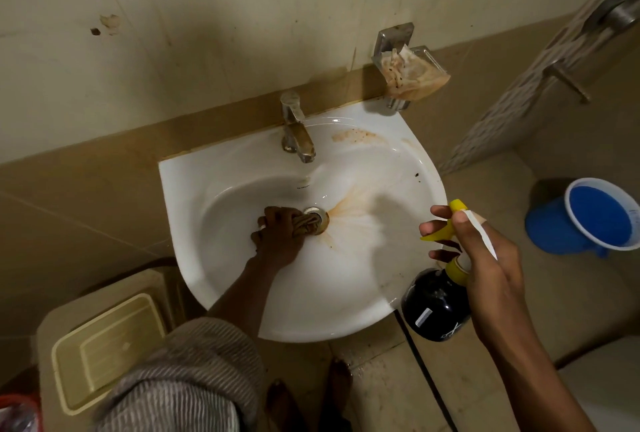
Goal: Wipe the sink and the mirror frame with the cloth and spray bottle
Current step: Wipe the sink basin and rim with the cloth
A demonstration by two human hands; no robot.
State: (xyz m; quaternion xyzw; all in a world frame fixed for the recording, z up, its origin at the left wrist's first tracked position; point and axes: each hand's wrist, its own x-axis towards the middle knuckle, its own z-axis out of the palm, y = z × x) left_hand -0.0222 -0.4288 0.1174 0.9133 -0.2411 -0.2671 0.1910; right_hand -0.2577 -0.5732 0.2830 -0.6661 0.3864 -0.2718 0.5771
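A white wall sink [363, 293] fills the middle of the view, with rust-orange stains fanning right from the drain [317, 217] and a brown patch near the back rim. My left hand [277, 237] is down in the basin, closed on a bunched brown cloth [306, 225] pressed against the drain's left side. My right hand [485, 258] hovers over the sink's right rim, gripping a dark spray bottle [434, 307] with a yellow trigger head, nozzle aimed toward the basin. The mirror frame is out of view.
A steel tap [296, 126] stands at the sink's back. A soap holder [408, 75] with a crumpled wrapper hangs on the wall at right. A blue bucket [585, 220] sits right of the sink; a cream lidded bin [107, 348] stands lower left. Bare feet [311, 393] stand on the wet floor below.
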